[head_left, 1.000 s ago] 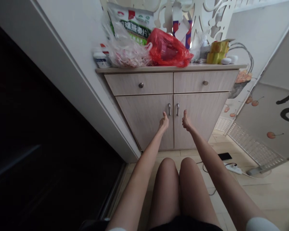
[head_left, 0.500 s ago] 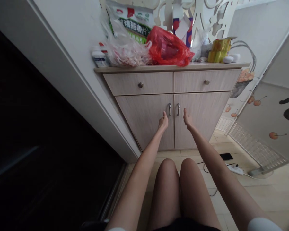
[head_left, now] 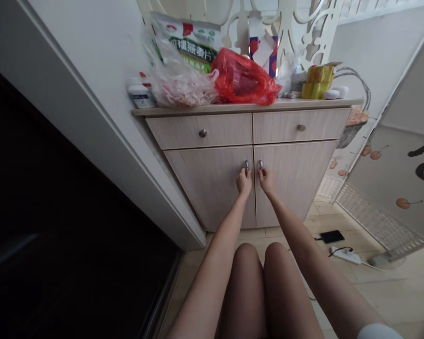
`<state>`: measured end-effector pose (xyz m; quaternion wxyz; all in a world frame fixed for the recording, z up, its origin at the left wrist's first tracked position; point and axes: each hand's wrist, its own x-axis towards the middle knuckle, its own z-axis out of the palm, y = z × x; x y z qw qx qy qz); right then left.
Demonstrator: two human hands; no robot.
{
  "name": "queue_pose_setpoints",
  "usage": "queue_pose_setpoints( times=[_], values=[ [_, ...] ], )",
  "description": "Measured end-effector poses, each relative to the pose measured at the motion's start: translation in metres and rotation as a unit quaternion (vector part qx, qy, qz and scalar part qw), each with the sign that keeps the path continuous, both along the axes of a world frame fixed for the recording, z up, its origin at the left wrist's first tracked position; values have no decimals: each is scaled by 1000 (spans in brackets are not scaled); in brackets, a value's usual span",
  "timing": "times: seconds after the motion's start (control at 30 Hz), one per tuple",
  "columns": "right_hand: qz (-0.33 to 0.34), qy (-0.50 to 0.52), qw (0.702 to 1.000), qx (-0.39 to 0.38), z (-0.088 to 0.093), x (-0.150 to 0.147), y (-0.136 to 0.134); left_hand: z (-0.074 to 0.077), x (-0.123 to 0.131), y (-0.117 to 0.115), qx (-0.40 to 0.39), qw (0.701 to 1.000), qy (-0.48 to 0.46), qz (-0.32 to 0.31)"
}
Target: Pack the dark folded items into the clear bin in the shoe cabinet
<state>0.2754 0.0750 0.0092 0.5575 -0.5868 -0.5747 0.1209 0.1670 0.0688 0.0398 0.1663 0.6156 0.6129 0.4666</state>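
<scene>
A pale wood-grain cabinet stands before me, its left door (head_left: 212,188) and right door (head_left: 289,181) both closed. My left hand (head_left: 244,181) pinches the lower end of the left door's metal handle (head_left: 246,163). On the other side of the seam, my right hand (head_left: 266,181) has its fingers closed on the right door's handle (head_left: 260,163). Only the upper parts of both handles show above the fingers. Above the doors are a left drawer (head_left: 226,133) and a right drawer (head_left: 286,127), both shut, each with a round knob.
On the cabinet top sit an oatmeal bag (head_left: 198,44), a clear plastic bag (head_left: 183,87), a red plastic bag (head_left: 240,80) and yellow tape rolls (head_left: 316,84). A phone (head_left: 332,236) and a power strip (head_left: 346,255) lie on the floor at right. A dark door (head_left: 56,212) is at left.
Both hands have moved inward from beside the handles and closed on them. The view has tilted slightly, so the cabinet appears lower.
</scene>
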Motion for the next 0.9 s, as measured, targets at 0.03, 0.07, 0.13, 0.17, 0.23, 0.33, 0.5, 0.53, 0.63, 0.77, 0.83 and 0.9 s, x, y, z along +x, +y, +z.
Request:
queue_pose_setpoints(
  times=[0.03, 0.07, 0.13, 0.17, 0.23, 0.33, 0.5, 0.53, 0.63, 0.77, 0.83, 0.9],
  values=[
    [-10, -5, 1000, 1, -3, 0, -6, -3, -1, -6, 5, 1000, 4, 9],
    [-19, -8, 1000, 3, -6, 1, -13, -6, -3, -13, 9, 1000, 6, 18],
    [-27, -13, 999, 17, -10, 1, -29, -12, -6, -28, 18, 999, 10, 28],
    [-31, -15, 999, 24, -11, 2, -38, -14, -9, -36, 25, 999, 11, 29],
    [-41, -16, 998, 33, -13, 4, -56, -18, -15, -52, 39, 999, 18, 33],
    [-61, -26, 997, 49, -15, 12, -89, -24, -28, -75, 58, 997, 32, 43],
    [-91, -68, 991, 73, -18, 40, -152, -35, -63, -119, 87, 993, 37, 74],
    [-96, -72, 990, 77, -19, 48, -165, -38, -71, -128, 90, 992, 35, 83],
    [-119, -80, 985, 91, -23, 73, -202, -44, -97, -152, 103, 989, 28, 106],
    [-142, -90, 980, 101, -25, 105, -239, -53, -130, -177, 132, 983, 13, 125],
    [-148, -101, 979, 97, -25, 120, -253, -58, -147, -186, 153, 976, 11, 151],
    [-163, -124, 974, 91, -26, 134, -265, -64, -166, -194, 175, 965, 8, 198]
  ],
)
